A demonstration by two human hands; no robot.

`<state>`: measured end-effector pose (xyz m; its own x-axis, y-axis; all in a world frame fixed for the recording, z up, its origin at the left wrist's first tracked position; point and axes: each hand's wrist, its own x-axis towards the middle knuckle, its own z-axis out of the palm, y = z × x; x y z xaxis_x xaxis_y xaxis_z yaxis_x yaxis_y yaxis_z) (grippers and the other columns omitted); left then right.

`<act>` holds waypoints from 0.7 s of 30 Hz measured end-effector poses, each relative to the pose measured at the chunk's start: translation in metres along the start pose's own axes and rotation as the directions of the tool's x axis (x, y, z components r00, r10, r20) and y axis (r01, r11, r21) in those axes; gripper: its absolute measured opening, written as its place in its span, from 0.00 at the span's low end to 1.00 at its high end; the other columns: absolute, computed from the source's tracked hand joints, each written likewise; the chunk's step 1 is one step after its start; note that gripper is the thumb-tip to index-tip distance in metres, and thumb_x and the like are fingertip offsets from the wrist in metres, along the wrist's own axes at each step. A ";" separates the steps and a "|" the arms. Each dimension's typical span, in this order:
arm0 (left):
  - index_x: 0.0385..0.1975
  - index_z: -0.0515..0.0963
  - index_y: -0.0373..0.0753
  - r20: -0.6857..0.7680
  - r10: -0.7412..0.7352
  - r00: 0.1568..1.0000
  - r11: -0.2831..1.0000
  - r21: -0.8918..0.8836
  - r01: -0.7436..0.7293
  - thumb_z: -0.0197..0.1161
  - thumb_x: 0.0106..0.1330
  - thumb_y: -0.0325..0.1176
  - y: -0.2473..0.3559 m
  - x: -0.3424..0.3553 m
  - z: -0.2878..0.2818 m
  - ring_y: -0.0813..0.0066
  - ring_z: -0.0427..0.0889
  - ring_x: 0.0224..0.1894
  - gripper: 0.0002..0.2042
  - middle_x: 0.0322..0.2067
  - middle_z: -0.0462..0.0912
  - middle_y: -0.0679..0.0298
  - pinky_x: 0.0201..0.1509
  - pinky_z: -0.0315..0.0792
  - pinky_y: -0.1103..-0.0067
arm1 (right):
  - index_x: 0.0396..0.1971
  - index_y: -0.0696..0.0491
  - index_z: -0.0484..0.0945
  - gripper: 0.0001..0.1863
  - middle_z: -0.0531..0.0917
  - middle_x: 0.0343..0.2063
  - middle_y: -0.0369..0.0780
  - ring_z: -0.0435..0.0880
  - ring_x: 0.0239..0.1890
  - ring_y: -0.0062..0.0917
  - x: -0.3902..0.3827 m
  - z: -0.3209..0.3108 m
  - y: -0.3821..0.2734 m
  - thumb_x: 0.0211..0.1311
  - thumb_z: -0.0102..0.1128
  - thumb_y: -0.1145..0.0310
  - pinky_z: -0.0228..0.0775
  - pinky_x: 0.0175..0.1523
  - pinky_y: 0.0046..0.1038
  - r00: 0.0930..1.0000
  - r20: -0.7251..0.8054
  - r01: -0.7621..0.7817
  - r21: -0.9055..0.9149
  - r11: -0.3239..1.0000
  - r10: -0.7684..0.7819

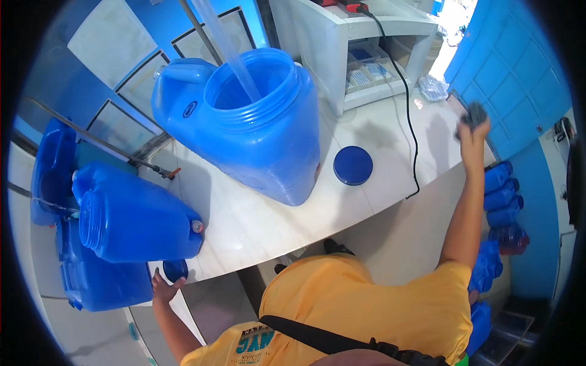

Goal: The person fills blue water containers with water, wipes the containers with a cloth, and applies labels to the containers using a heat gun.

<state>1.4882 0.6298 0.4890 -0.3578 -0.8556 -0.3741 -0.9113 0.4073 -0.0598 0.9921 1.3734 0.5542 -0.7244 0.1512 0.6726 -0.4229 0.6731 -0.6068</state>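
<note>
My left hand (165, 288) is at the counter's near left edge, fingers apart. Its thumb reaches the lower rim of a dark blue screw cap (175, 268), with no clear grip on it. Stretched far to the right, my right hand (476, 131) grips a dark grey cloth (473, 114), which is bunched and a little blurred. Mid-counter stands a large blue water jug (268, 146), its wide mouth uncovered and a clear tube hanging into it. A second round blue lid (353, 165) lies to its right. Nearer my left hand is another uncapped blue jug (143, 216) with a small spout.
More blue jugs (107, 274) crowd the left. A metal pipe with a valve (162, 171) runs along the wall. A white shelf unit (372, 67) stands at the back; its black cable (409, 134) crosses the counter (268, 235). Several blue containers (503, 192) line the right side.
</note>
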 end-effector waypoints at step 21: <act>0.62 0.59 0.31 -0.380 -0.313 0.871 0.605 -0.787 -0.126 0.81 0.44 0.50 -0.079 -0.057 0.032 0.61 0.81 0.47 0.49 0.50 0.76 0.44 0.51 0.77 0.69 | 0.58 0.56 0.76 0.24 0.79 0.57 0.45 0.76 0.61 0.32 0.169 0.150 -0.047 0.75 0.50 0.54 0.64 0.65 0.31 0.968 0.038 0.224 0.309 0.924 -0.247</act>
<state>1.5872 0.6565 0.4850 -0.1036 -0.9936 0.0445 -0.6660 0.1025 0.7389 0.8080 1.2591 0.6327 -0.6173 -0.0473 0.7853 -0.7214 0.4321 -0.5411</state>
